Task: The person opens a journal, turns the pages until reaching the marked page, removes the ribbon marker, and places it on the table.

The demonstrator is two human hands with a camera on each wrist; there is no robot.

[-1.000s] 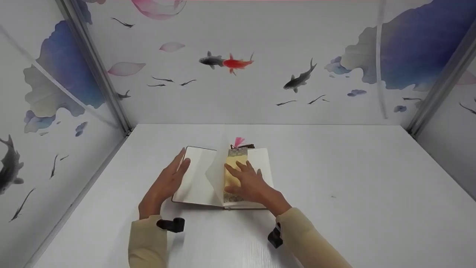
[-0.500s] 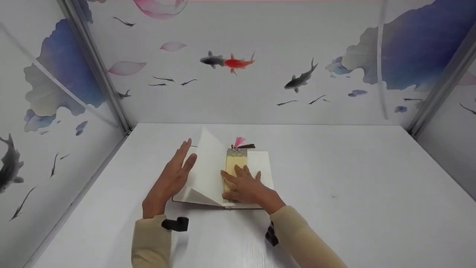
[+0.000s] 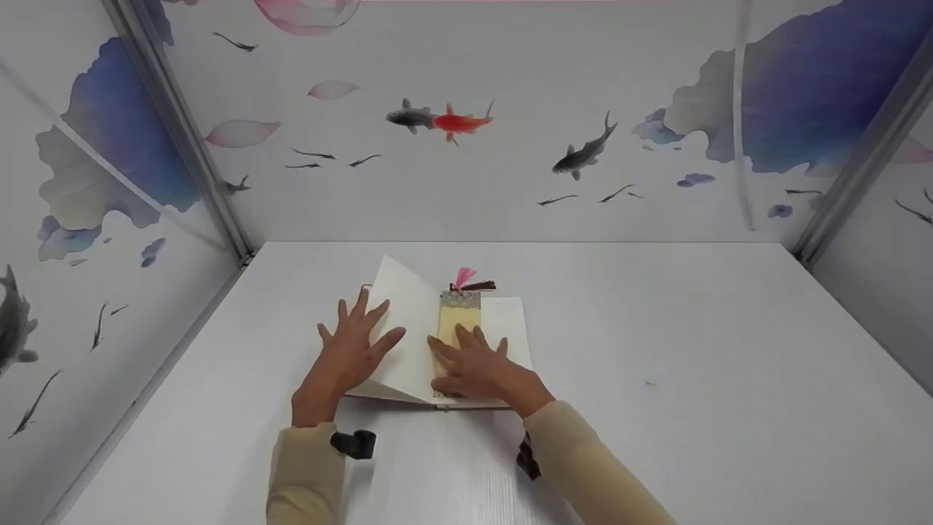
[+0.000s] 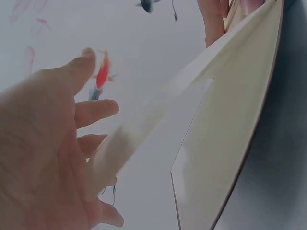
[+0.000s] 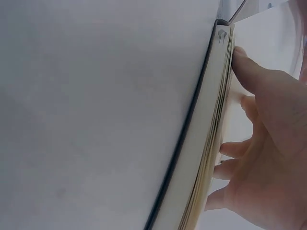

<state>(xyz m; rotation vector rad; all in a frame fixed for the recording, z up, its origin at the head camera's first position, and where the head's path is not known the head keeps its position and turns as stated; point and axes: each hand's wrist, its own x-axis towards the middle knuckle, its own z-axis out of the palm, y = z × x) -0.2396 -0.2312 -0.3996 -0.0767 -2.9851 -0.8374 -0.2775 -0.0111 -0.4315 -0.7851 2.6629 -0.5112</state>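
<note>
Book, cream-paged, dark-edged, one leaf aslant, both hands wide-fingered, nothing in grip

Head view: even, slightly dim grey light; red fish on the wall reasonably crisp.
Tabletop: pale sheen at the front, between the 2 sleeves.
Notebook: soft shadow along its near edge.
Left wrist view: hazy, low contrast; raised page smeared by blur.
Right wrist view: dim, bluish; page edges fairly clear, tabletop softly blurred.
</note>
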